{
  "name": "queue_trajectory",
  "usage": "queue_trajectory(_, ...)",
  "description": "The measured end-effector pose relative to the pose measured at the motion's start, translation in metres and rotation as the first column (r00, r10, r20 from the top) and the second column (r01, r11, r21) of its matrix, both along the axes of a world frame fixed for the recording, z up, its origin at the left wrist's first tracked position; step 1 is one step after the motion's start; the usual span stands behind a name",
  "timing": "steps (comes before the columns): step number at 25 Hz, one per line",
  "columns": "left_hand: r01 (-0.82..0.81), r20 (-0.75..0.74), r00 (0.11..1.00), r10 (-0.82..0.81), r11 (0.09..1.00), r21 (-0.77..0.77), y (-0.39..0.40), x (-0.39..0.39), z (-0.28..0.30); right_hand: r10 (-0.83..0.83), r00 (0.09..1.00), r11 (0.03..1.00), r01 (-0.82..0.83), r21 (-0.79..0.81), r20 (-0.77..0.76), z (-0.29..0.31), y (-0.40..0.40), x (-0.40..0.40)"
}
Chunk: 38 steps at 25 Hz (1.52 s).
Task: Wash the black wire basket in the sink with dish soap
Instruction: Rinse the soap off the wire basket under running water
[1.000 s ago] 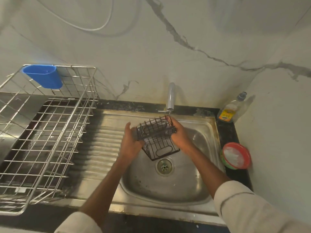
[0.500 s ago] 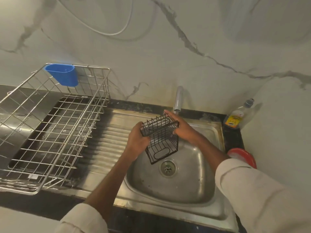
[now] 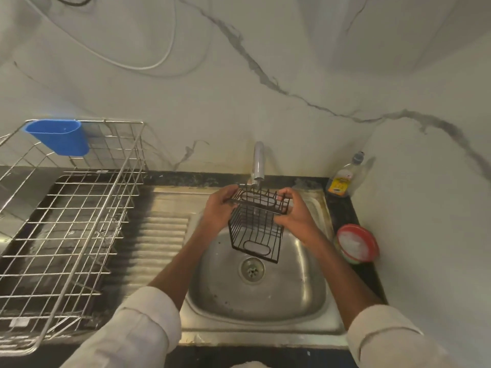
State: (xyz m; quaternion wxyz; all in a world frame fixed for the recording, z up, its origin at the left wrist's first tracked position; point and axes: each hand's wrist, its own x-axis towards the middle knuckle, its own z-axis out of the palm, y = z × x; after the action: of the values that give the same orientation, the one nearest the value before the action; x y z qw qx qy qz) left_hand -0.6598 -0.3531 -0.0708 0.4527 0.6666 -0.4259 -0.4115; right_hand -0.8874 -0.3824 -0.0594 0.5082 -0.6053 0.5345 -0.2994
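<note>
Head: hands (image 3: 221,208) hold empty basket (image 3: 256,229) over sink (image 3: 305,293).

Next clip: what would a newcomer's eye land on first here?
First, the black wire basket, held tilted under the faucet above the steel sink, the left hand and right hand gripping its upper rim. Next, the blue cup hanging on the wire drying rack at left, and the dish soap bottle at right.
</note>
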Motion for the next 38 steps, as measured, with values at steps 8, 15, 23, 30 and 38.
queue_trajectory(8,0.016,-0.277,0.961,0.002,0.998,0.062,-0.017,-0.024,0.000,-0.374,0.927,0.924,0.371,-0.090,-0.015,0.001,0.024,-0.023)
queue_trajectory(15,0.126,-0.453,0.890,-0.055,0.984,0.127,0.001,-0.038,-0.014,-0.551,0.833,0.832,0.542,-0.121,-0.058,0.001,0.049,-0.011)
queue_trajectory(23,0.024,-0.550,0.833,0.060,0.989,0.144,-0.003,-0.029,-0.007,-0.428,0.893,0.889,0.388,-0.246,-0.138,-0.005,0.048,-0.002)
queue_trajectory(30,0.033,-0.184,0.983,-0.013,0.994,0.106,0.010,-0.024,-0.004,-0.368,0.924,0.914,0.339,-0.223,-0.106,-0.005,0.054,0.002)
queue_trajectory(38,0.134,0.372,0.914,-0.163,0.986,0.103,0.014,-0.001,0.001,-0.082,0.994,0.988,0.090,-0.124,0.069,-0.007,0.025,-0.009)
